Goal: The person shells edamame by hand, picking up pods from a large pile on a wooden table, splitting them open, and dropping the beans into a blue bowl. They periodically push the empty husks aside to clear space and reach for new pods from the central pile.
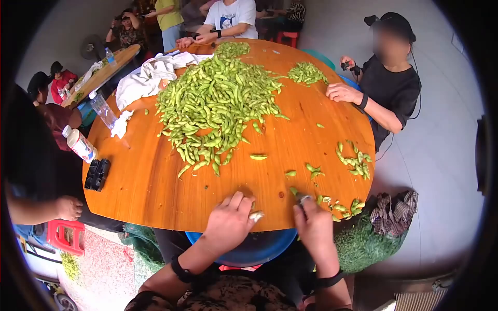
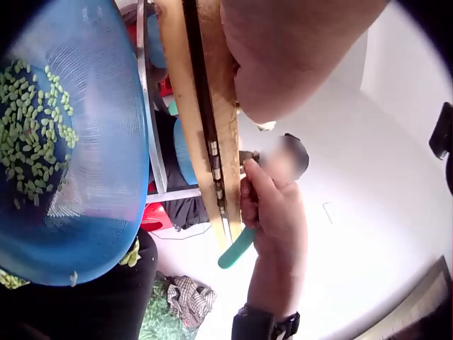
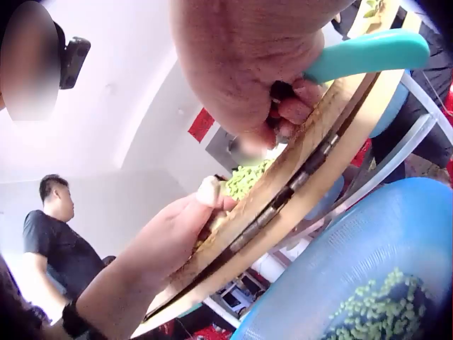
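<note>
At the table's near edge, the left hand (image 1: 228, 220) has bent fingers, with a small greenish bit, seemingly a pod, at the fingertips. White wrapping (image 1: 256, 216) covers its thumb tip. To its right, the right hand (image 1: 315, 223) grips a small tool whose teal handle (image 2: 237, 248) sticks out of the fist; most of the blade is hidden. A green pod (image 1: 293, 191) lies by the fingertips of that hand. Beyond both hands is a large heap of green pods (image 1: 212, 98). Under the table edge, a blue basket (image 2: 117, 142) holds shelled green beans (image 2: 35, 127).
Several loose pods (image 1: 357, 166) are scattered at the right of the round wooden table (image 1: 140, 181). Bottles (image 1: 80, 144), a black tray (image 1: 97, 174) and white cloth (image 1: 140, 80) are at left. A person in black (image 1: 389, 88) sits at right; others are behind.
</note>
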`<state>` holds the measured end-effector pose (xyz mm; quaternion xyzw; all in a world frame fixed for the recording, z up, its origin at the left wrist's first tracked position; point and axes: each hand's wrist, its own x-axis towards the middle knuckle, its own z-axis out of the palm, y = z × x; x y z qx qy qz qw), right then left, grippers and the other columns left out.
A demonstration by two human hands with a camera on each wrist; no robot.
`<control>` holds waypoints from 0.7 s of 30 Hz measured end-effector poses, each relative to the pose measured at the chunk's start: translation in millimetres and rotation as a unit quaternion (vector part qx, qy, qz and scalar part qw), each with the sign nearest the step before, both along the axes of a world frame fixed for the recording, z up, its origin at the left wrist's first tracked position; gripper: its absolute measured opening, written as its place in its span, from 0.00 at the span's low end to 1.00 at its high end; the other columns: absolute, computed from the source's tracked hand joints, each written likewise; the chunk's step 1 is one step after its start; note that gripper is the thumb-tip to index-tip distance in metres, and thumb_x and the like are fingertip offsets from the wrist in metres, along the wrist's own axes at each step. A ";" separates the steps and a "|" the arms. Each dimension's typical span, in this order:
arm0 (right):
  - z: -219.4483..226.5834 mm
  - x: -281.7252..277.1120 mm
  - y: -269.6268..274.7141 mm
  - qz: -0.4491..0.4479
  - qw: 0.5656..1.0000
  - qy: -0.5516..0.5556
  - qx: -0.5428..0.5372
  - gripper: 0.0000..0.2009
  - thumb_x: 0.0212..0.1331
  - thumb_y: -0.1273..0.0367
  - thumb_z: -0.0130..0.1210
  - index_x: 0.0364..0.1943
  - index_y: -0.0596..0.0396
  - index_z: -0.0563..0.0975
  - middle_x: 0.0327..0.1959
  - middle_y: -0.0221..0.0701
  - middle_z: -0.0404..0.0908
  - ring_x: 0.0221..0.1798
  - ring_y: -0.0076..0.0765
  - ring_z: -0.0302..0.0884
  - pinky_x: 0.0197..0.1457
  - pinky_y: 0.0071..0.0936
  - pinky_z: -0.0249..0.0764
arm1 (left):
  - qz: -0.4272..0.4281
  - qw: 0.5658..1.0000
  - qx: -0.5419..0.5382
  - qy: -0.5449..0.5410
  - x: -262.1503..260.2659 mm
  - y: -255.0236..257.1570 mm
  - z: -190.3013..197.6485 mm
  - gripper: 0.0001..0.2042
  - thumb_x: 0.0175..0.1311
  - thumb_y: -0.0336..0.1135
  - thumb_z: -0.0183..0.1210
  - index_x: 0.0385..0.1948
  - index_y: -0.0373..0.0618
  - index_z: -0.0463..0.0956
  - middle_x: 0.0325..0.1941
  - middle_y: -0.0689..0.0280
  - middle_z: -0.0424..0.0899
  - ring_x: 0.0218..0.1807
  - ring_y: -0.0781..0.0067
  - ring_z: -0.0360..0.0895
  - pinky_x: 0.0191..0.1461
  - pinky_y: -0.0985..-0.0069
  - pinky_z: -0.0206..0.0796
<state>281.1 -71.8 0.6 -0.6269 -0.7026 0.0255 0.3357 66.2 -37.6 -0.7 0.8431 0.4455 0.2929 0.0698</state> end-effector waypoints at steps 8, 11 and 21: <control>-1.1 -30.1 -4.3 0.033 0.998 0.034 -0.050 0.11 0.57 0.71 0.53 0.43 0.61 0.72 0.32 0.49 0.77 0.27 0.56 0.77 0.29 0.46 0.74 | -0.086 0.993 -0.045 -0.069 10.4 -19.4 -1.8 0.11 0.51 0.31 0.61 0.37 0.48 0.77 0.37 0.59 0.73 0.39 0.57 0.76 0.43 0.65 0.71; 3.9 -31.3 -3.2 0.078 0.992 0.084 -0.056 0.10 0.56 0.72 0.54 0.41 0.60 0.73 0.33 0.49 0.77 0.28 0.57 0.77 0.29 0.47 0.73 | -0.001 1.000 -0.008 -0.009 -10.3 13.5 15.2 0.13 0.50 0.28 0.59 0.40 0.47 0.77 0.40 0.58 0.74 0.41 0.55 0.76 0.46 0.64 0.71; 9.8 -35.2 10.0 0.138 0.973 0.171 -0.075 0.09 0.57 0.75 0.53 0.42 0.60 0.73 0.31 0.48 0.76 0.35 0.58 0.76 0.36 0.44 0.72 | 0.033 0.991 0.034 0.126 -59.8 82.0 20.4 0.10 0.53 0.23 0.52 0.37 0.42 0.77 0.39 0.59 0.74 0.39 0.57 0.76 0.41 0.67 0.74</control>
